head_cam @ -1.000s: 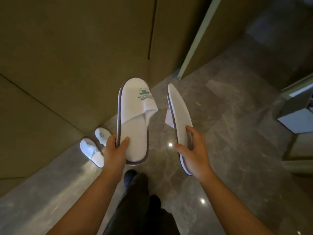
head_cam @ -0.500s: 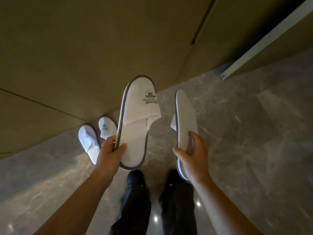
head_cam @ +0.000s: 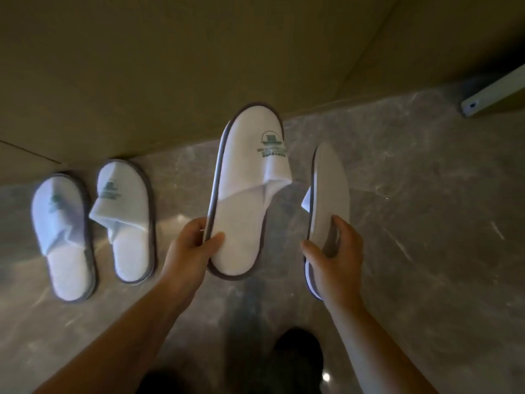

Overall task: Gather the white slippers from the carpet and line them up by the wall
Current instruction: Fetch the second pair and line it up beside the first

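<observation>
My left hand (head_cam: 190, 248) grips the heel edge of a white slipper (head_cam: 247, 189) with a grey rim and green logo, held face up above the floor, toe toward the wall. In my right hand (head_cam: 335, 257) is a second white slipper (head_cam: 329, 191), turned on its side so its pale sole faces me. Two more white slippers, one at far left (head_cam: 64, 237) and one beside it (head_cam: 127, 220), lie side by side on the floor, toes against the wall.
A tan panelled wall (head_cam: 199, 66) runs across the top. The floor (head_cam: 426, 223) is glossy grey marble. A pale door-frame foot (head_cam: 491, 95) stands at the upper right. My dark shoes (head_cam: 295, 356) show at the bottom edge.
The view has dropped closer to the floor and swung right along the wall. Both held slippers are lower and nearer the wall. The floor pair now looks larger, at left.
</observation>
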The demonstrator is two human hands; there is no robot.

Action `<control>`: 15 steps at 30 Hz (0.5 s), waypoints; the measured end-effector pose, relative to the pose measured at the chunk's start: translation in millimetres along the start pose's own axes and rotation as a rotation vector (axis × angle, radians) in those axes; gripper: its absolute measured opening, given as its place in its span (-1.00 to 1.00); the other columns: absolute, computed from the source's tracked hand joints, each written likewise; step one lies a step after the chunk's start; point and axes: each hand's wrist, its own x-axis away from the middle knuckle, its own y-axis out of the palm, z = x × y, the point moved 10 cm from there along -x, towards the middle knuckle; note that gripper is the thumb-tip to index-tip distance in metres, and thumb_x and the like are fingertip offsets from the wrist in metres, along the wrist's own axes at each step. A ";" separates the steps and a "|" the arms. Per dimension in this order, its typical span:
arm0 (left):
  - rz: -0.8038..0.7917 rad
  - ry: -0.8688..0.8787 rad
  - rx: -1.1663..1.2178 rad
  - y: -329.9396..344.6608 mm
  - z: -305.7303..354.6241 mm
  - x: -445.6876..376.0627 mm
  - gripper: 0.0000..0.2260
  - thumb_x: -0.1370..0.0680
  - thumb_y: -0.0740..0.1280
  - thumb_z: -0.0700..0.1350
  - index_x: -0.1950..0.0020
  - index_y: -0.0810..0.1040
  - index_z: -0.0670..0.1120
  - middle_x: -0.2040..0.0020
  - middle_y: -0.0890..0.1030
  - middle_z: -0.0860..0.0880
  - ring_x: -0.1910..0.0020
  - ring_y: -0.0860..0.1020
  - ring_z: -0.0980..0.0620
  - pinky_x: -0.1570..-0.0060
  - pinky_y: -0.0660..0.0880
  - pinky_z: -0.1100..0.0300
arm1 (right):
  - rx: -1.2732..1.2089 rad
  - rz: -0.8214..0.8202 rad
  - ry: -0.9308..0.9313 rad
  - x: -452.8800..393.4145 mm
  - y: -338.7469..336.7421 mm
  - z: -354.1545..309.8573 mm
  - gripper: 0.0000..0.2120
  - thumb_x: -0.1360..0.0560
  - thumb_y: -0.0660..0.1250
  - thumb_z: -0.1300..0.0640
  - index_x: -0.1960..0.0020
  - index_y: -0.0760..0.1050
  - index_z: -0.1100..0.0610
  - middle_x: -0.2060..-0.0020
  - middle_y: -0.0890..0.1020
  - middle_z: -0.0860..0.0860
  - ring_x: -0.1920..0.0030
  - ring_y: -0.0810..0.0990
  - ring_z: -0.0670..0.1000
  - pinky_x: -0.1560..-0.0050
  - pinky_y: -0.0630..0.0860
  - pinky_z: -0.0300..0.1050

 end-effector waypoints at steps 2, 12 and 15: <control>-0.002 0.021 0.029 14.1 -25.7 -36.0 -0.83 -0.43 0.31 -0.29 0.14 0.51 0.00 0.20 0.57 -0.03 0.18 0.53 -0.02 0.17 0.49 0.08 | 0.032 0.029 -0.047 -32.4 20.3 24.1 -0.36 -0.24 0.48 0.11 -0.27 0.34 0.11 -0.24 0.43 0.11 -0.22 0.42 0.09 -0.19 0.48 0.15; -0.057 0.050 0.052 63.9 -75.0 -120.8 -0.82 -0.43 0.30 -0.30 0.19 0.48 0.00 0.21 0.57 -0.07 0.14 0.54 -0.13 0.09 0.50 -0.05 | 0.430 0.122 -0.147 -145.3 65.8 67.3 -0.35 -0.33 0.41 -0.01 -0.31 0.28 0.21 -0.34 0.33 0.27 -0.34 0.26 0.26 -0.32 0.26 0.21; -0.039 0.044 0.077 56.8 -70.8 -116.5 -0.83 -0.44 0.30 -0.29 0.19 0.48 0.00 0.17 0.57 -0.11 0.09 0.55 -0.18 0.02 0.49 -0.11 | 0.429 0.050 -0.247 -129.0 82.5 49.9 -0.43 -0.40 0.34 -0.02 -0.31 0.29 0.21 -0.37 0.32 0.25 -0.38 0.25 0.20 -0.38 0.21 0.12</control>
